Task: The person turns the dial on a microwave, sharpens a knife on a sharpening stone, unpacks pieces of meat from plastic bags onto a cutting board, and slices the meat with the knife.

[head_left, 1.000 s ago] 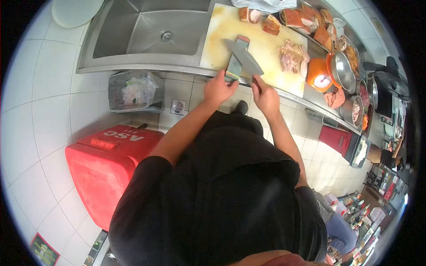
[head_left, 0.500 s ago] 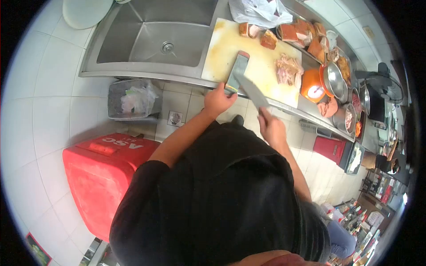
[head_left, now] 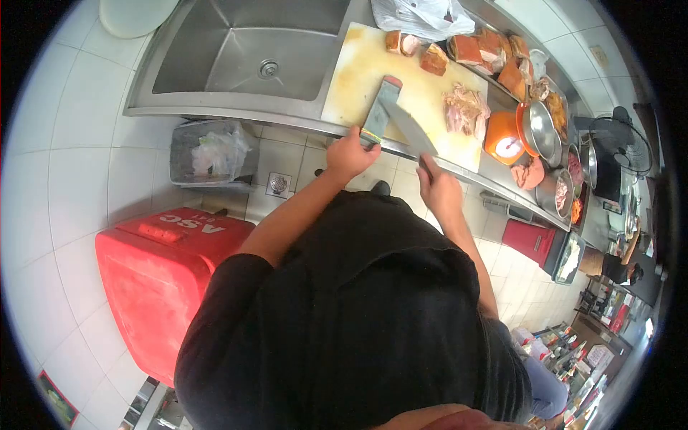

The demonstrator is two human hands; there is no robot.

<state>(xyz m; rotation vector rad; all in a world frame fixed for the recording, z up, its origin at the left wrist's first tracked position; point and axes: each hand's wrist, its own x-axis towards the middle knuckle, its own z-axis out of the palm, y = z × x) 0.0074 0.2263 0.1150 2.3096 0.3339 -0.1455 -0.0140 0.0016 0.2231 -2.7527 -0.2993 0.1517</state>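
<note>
My left hand (head_left: 351, 155) is closed around the near end of a sharpening stone (head_left: 380, 112), a dark grey block with a reddish far end. The stone lies over the near edge of the white cutting board (head_left: 350, 79). In my right hand (head_left: 440, 189) is the dark handle of a kitchen knife (head_left: 411, 132). Its broad blade points away and to the left, with the tip end over the stone's surface. Shredded meat (head_left: 466, 111) sits on the board to the right, and two chunks of browned meat (head_left: 433, 59) lie toward the back.
A steel sink (head_left: 251, 61) is at the left. Right of the board stand an orange dial scale (head_left: 504, 136) with a metal bowl, more meat (head_left: 494, 51) and several bowls. Below are a grey bin (head_left: 213, 154) and a red container (head_left: 161, 279). Another person (head_left: 618, 266) is far right.
The knife tip has moved slightly farther up the stone, away from me. My left hand keeps its hold on the stone. The whole view has shifted a little.
</note>
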